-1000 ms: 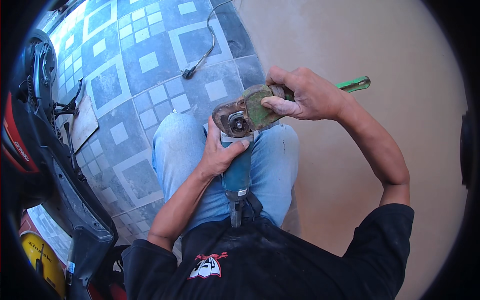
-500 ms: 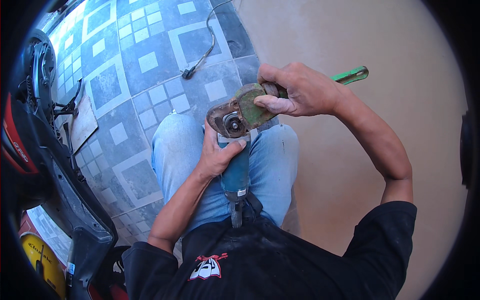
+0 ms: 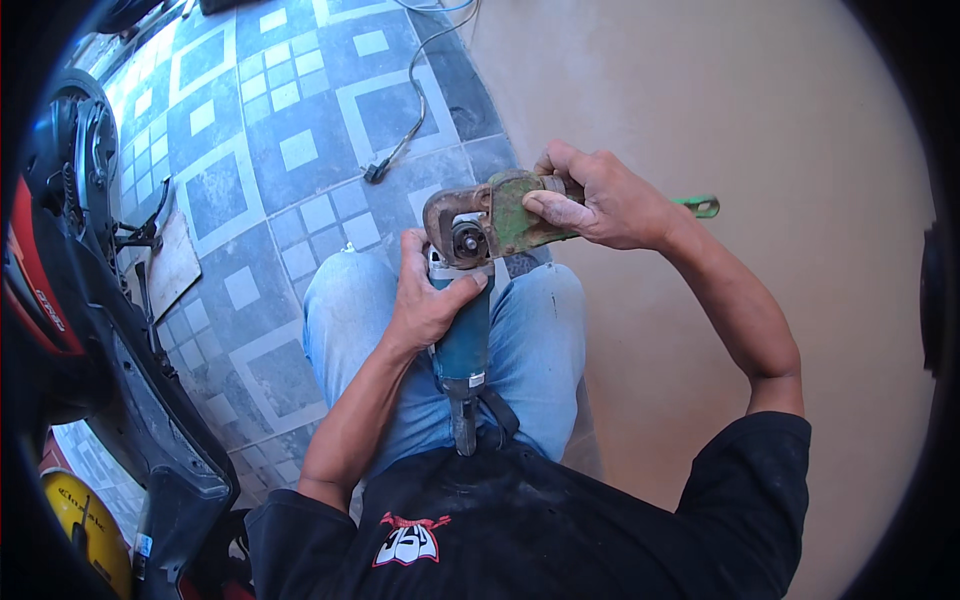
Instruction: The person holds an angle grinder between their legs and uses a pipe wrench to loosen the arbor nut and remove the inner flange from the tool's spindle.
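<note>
A teal angle grinder (image 3: 462, 345) lies over my lap, head pointing away from me, its bare spindle with a round flange facing up. My left hand (image 3: 425, 303) is closed around the neck of the grinder, just below its head. A worn green pipe wrench (image 3: 514, 212) with a rusty hook jaw reaches in from the right. That jaw surrounds the spindle flange; whether it bites on it I cannot tell. My right hand (image 3: 612, 208) grips the wrench near its adjusting nut, thumb on the green body, and the handle's end sticks out beyond my wrist.
A cable with a black plug (image 3: 375, 172) lies on the patterned tile floor (image 3: 215, 375) ahead. To my left stands a black and red motorbike (image 3: 110, 370), with a yellow rounded object (image 3: 85, 530) near it. A plain beige surface (image 3: 740, 110) spans the right side.
The wrench has swung round so its handle end sits lower and nearer, its jaw now more level over the flange. My right hand and forearm shifted down with it.
</note>
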`<state>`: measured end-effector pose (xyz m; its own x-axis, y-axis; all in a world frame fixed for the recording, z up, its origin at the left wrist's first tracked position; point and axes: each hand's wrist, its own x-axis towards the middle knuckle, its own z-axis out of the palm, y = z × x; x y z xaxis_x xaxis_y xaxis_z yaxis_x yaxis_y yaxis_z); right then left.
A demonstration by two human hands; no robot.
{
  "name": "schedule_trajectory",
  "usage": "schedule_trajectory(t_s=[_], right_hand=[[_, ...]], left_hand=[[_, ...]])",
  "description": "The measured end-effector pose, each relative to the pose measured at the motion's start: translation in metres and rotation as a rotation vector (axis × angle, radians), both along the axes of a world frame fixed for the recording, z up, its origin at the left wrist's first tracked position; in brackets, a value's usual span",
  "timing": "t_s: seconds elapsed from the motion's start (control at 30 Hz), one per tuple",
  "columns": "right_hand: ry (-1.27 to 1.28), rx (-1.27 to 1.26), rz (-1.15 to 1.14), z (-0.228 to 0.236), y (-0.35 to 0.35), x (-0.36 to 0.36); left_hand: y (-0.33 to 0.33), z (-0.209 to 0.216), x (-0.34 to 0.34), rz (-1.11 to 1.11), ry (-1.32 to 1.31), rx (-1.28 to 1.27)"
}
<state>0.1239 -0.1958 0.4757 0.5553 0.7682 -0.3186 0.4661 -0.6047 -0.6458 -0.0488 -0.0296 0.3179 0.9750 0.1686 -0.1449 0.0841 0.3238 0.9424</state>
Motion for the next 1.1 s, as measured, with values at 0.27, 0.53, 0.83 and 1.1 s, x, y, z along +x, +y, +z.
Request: schedule_trajectory(t_s=[0.27, 0.53, 0.83, 1.1], right_hand=[[0.212, 0.130, -0.395, -0.008, -0.028, -0.037], [0.576, 0.430, -0.642, -0.025, -0.056, -0.077], [0.764, 0.693, -0.810, -0.052, -0.073, -0.118], [0.939, 0.868, -0.922, -0.070, -0.076, -0.167]], left_hand=[[0.012, 0.022, 0.024, -0.021, -0.019, 0.165], [0.011, 0.027, 0.042, -0.115, -0.034, 0.151], [0.002, 0.023, 0.047, -0.227, -0.022, 0.146], [-0.005, 0.015, 0.039, -0.281, 0.007, 0.136]])
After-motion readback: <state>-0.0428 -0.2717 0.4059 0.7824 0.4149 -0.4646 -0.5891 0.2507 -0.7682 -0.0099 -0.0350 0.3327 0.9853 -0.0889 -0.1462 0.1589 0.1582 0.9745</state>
